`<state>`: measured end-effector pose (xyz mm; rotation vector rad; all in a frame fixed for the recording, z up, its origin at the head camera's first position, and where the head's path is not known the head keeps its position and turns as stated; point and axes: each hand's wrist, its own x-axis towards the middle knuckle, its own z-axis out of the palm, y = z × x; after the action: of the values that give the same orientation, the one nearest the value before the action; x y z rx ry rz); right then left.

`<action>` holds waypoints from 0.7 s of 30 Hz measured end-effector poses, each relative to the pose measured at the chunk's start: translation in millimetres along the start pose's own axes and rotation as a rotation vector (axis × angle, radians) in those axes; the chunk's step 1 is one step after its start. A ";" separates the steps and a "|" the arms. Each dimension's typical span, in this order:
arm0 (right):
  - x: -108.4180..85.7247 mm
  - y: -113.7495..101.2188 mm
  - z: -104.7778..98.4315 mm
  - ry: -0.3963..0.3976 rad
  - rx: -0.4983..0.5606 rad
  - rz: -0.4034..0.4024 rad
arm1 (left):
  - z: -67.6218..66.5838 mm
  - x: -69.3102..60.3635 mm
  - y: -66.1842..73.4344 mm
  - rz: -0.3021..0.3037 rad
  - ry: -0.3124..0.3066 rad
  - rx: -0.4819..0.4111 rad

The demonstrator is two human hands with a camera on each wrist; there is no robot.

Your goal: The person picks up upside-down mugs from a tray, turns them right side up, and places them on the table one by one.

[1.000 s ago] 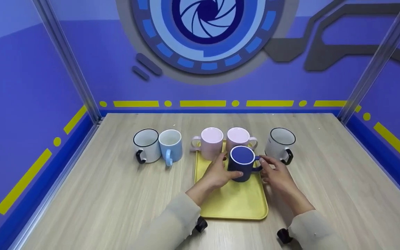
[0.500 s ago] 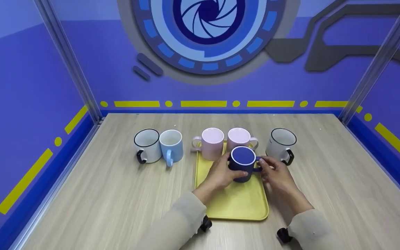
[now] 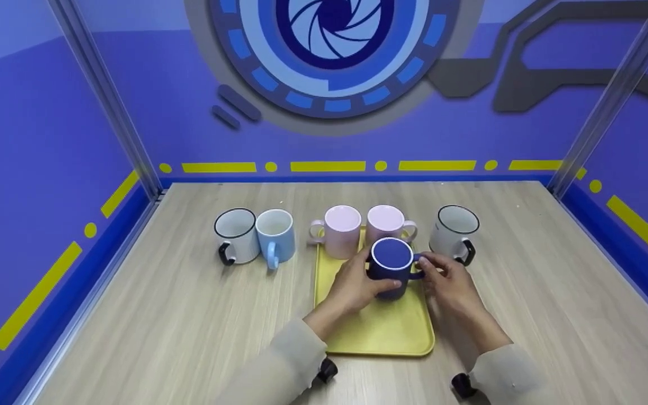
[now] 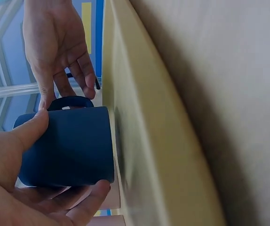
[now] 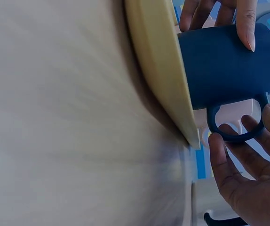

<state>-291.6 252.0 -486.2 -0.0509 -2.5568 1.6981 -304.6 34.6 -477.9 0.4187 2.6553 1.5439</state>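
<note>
A dark blue mug (image 3: 390,281) stands upright over the middle of the yellow tray (image 3: 380,337), its handle pointing right. Fingers and thumb of my left hand (image 3: 352,286) wrap round its body from the left; the left wrist view shows the thumb on one side of the mug (image 4: 69,148) and fingers on the other. My right hand (image 3: 452,284) touches the handle, thumb near its upper part and fingertips around it in the right wrist view. Two pink mugs (image 3: 342,233) (image 3: 385,222) stand side by side at the tray's far end, handles pointing outward.
On the left of the wooden table (image 3: 189,337), a white mug with a black rim (image 3: 243,242) stands beside a light blue mug (image 3: 283,239). Another black-rimmed white mug (image 3: 448,239) is to the right of the tray, close behind my right hand. Blue panels enclose the back and sides.
My left hand has closed further round the dark blue mug, its thumb now farther across the front. The mug sits slightly nearer to me. My right hand has stayed at the handle.
</note>
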 end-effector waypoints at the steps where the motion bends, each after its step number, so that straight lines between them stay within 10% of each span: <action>1: -1.7 -1.0 0.0 -0.004 0.008 -0.007 | -1.0 -2.4 0.3 -0.001 0.000 0.006; 21: -48.6 -20.9 6.9 -0.075 0.025 -0.084 | -22.5 -59.6 0.7 0.050 0.020 0.097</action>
<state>-243.4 234.2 -471.5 0.1215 -2.5499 1.7326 -250.9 0.9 -471.9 0.4806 2.7643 1.4430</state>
